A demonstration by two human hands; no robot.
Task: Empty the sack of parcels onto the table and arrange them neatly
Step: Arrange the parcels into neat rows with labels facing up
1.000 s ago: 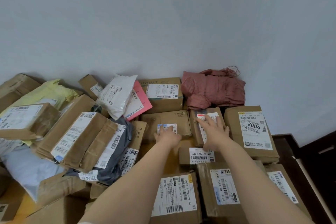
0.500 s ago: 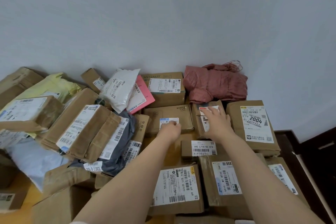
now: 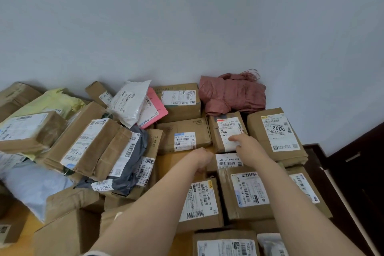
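Brown cardboard parcels cover the wooden table (image 3: 168,165). The emptied pink sack (image 3: 232,94) lies crumpled against the wall. A tidy block of boxes sits at the right: the 2004 box (image 3: 276,133), a red-label box (image 3: 225,129), a mobile-case box (image 3: 182,135) and a small flat box (image 3: 227,161). My left hand (image 3: 202,158) is curled against the left end of the small flat box. My right hand (image 3: 247,147) lies over that box's right end, its fingers stretched onto the near edge of the red-label box.
At the left a loose heap holds a white bag (image 3: 129,104), a pink mailer (image 3: 153,110), a yellow bag (image 3: 52,101), a grey bag (image 3: 133,156) and taped boxes. Behind stands a pale wall. Dark furniture (image 3: 357,172) borders the table's right edge.
Both hands have drawn back toward me, off the tops of the mobile-case and red-label boxes, down to the small flat box. The camera has tipped slightly.
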